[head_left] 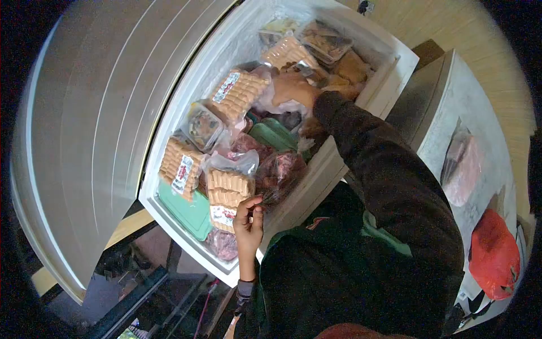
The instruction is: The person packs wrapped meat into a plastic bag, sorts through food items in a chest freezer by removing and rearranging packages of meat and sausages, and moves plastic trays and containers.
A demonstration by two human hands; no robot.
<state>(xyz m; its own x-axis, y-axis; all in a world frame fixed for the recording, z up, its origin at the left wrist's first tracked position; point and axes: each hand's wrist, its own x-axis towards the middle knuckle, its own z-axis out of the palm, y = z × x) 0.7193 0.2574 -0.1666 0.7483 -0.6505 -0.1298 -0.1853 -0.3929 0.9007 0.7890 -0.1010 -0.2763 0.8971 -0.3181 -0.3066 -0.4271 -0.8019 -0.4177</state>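
Note:
An open chest freezer (pixel 313 212) holds packed food. My left hand (pixel 248 223) is closed, thumb against fingers, at the gathered end of a clear plastic bag of dark red meat (pixel 282 169). Just beside it lies a vacuum pack of pale sausages (pixel 228 189). My right hand (pixel 293 90), in a dark sleeve, reaches deep into the far part, over crumpled clear plastic (pixel 291 107). Its fingers are largely hidden among the packs, so its grip does not show. Close to it are another sausage pack (pixel 240 93) and a green lid (pixel 274 134).
The raised freezer lid (pixel 113 113) stands on the left. Inside are a clear tub (pixel 203 125), a green container (pixel 183 209) and a box of brown food (pixel 324 40). On the right, a white surface (pixel 435 152) bears a wrapped pink pack (pixel 463 169) and a red bag (pixel 494 254).

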